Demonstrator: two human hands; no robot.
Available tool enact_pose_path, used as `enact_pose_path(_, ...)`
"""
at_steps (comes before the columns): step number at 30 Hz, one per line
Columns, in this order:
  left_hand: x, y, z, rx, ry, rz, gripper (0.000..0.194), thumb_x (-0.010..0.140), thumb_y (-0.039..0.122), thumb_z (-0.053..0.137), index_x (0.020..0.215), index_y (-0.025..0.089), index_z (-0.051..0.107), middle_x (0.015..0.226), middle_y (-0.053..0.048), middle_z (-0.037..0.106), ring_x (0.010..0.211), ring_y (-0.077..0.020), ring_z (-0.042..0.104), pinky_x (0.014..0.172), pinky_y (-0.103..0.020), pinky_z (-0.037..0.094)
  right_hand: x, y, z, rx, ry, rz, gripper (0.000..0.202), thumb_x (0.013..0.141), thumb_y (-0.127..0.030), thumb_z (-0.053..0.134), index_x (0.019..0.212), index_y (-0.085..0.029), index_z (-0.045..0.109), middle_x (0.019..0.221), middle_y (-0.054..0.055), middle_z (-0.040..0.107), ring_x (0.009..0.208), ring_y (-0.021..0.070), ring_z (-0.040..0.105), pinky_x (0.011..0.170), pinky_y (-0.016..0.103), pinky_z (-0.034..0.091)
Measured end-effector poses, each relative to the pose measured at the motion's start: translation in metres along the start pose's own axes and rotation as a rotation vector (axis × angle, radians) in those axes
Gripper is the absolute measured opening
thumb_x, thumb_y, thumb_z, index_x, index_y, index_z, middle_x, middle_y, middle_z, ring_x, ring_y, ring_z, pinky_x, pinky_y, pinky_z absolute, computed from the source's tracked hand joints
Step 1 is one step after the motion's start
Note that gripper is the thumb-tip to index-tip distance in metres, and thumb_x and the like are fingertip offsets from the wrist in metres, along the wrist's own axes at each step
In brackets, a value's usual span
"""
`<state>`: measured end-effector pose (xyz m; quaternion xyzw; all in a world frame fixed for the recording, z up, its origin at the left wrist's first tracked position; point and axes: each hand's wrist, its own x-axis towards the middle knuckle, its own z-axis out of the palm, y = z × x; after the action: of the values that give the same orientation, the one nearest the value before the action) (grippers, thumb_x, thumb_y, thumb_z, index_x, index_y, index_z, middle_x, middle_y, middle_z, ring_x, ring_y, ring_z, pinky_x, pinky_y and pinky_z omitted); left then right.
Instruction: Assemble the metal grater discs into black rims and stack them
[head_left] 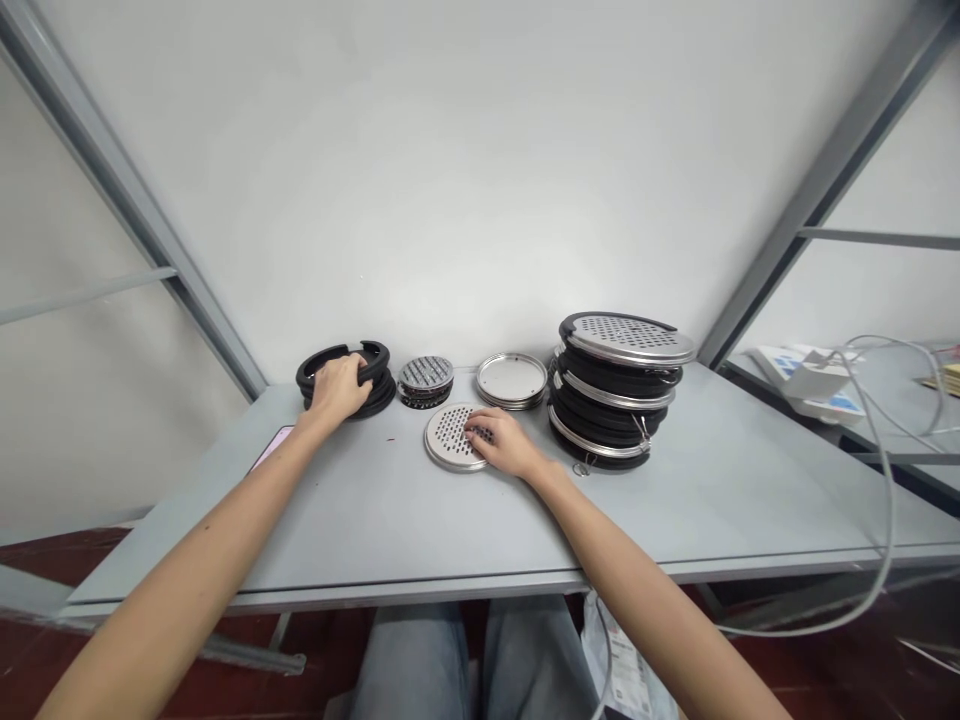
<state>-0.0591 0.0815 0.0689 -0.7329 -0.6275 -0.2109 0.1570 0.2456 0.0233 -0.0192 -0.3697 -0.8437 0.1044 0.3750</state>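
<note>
At the back left, my left hand [339, 388] has its fingers wrapped round the top black ring [375, 357], which has a gap in its rim. More black rings [381, 396] are stacked under it. My right hand [504, 440] rests with slightly bent fingers on the right side of a round perforated metal plate [450, 432], which lies flat on the table. Behind this plate are a small stack of patterned metal discs [426, 373] and a stack of shallow round metal lids [512, 378].
To the right stands a tall, uneven stack of black rings and metal plates [619, 400], with wire clips on its side. A phone [271, 447] lies near my left forearm on the grey table [375, 530]. A white cable [889, 520] hangs at the right, by a small white box [814, 377].
</note>
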Motion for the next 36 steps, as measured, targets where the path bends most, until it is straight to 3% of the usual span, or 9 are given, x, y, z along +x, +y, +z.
enact_pose_path(14, -0.039, 0.034, 0.005, -0.294, 0.282, 0.261, 0.022, 0.088, 0.018, 0.048, 0.108, 0.017, 0.057, 0.112, -0.011, 0.066, 0.111, -0.0283, 0.058, 0.103, -0.047, 0.038, 0.001, 0.0, -0.001, 0.037, -0.007, 0.009, 0.016, 0.088, -0.023, 0.056, 0.096, -0.019, 0.07, 0.103, 0.008, 0.07, 0.098, 0.021, 0.062, 0.09, 0.035, 0.047)
enact_pose_path(19, -0.06, 0.04, 0.012, -0.533, 0.315, 0.35, 0.024, 0.091, 0.019, 0.047, 0.114, 0.022, 0.053, 0.118, -0.007, 0.065, 0.126, -0.0233, 0.052, 0.111, -0.047, 0.036, 0.001, 0.001, -0.006, -0.062, -0.024, 0.066, 0.019, 0.091, -0.024, 0.052, 0.09, -0.019, 0.07, 0.087, 0.006, 0.071, 0.087, 0.02, 0.063, 0.082, 0.032, 0.048)
enact_pose_path(22, -0.072, 0.041, 0.018, -0.641, 0.287, 0.344, 0.024, 0.093, 0.022, 0.046, 0.117, 0.023, 0.05, 0.124, -0.008, 0.063, 0.13, -0.0227, 0.049, 0.111, -0.049, 0.036, 0.0, 0.002, -0.009, -0.184, 0.018, 0.129, 0.019, 0.089, -0.025, 0.052, 0.083, -0.02, 0.07, 0.083, 0.006, 0.071, 0.085, 0.0209, 0.064, 0.076, 0.03, 0.047)
enact_pose_path(25, -0.079, 0.041, 0.019, -0.748, 0.187, 0.371, 0.023, 0.095, 0.029, 0.047, 0.117, 0.022, 0.051, 0.128, -0.009, 0.061, 0.131, -0.0236, 0.049, 0.11, -0.048, 0.039, -0.002, 0.001, -0.011, -0.264, 0.11, 0.215, 0.022, 0.089, -0.029, 0.052, 0.081, -0.021, 0.07, 0.081, 0.008, 0.072, 0.08, 0.0217, 0.065, 0.071, 0.03, 0.047)
enact_pose_path(28, -0.083, 0.04, 0.016, -0.835, 0.083, 0.413, 0.028, 0.095, 0.032, 0.049, 0.121, 0.022, 0.052, 0.131, -0.01, 0.06, 0.128, -0.0238, 0.052, 0.108, -0.044, 0.041, -0.001, -0.002, -0.013, -0.172, 0.219, 0.286, 0.029, 0.087, -0.029, 0.054, 0.113, -0.021, 0.064, 0.089, 0.007, 0.072, 0.082, 0.0226, 0.066, 0.075, 0.033, 0.05)
enact_pose_path(30, -0.085, 0.041, 0.014, -0.865, 0.039, 0.422, 0.032, 0.095, 0.032, 0.05, 0.125, 0.023, 0.052, 0.132, -0.01, 0.06, 0.123, -0.0234, 0.055, 0.106, -0.042, 0.044, 0.0, -0.004, -0.015, -0.025, 0.254, 0.241, 0.056, 0.081, -0.026, 0.058, 0.136, -0.019, 0.046, 0.107, 0.009, 0.07, 0.092, 0.0234, 0.065, 0.082, 0.036, 0.051)
enact_pose_path(32, -0.086, 0.042, 0.013, -0.869, 0.008, 0.421, 0.032, 0.095, 0.032, 0.05, 0.126, 0.023, 0.052, 0.132, -0.01, 0.06, 0.12, -0.0231, 0.058, 0.103, -0.041, 0.046, 0.001, -0.008, -0.017, 0.096, 0.244, 0.142, 0.068, 0.077, -0.023, 0.061, 0.141, -0.019, 0.039, 0.122, 0.011, 0.064, 0.104, 0.0244, 0.063, 0.091, 0.039, 0.049)
enact_pose_path(36, -0.085, 0.041, 0.015, -0.853, -0.012, 0.408, 0.028, 0.095, 0.034, 0.048, 0.12, 0.023, 0.056, 0.134, -0.011, 0.058, 0.123, -0.024, 0.056, 0.105, -0.043, 0.043, 0.002, -0.015, -0.016, 0.141, 0.222, 0.003, 0.038, 0.079, -0.022, 0.06, 0.117, -0.021, 0.063, 0.119, 0.01, 0.065, 0.112, 0.0255, 0.059, 0.1, 0.044, 0.044)
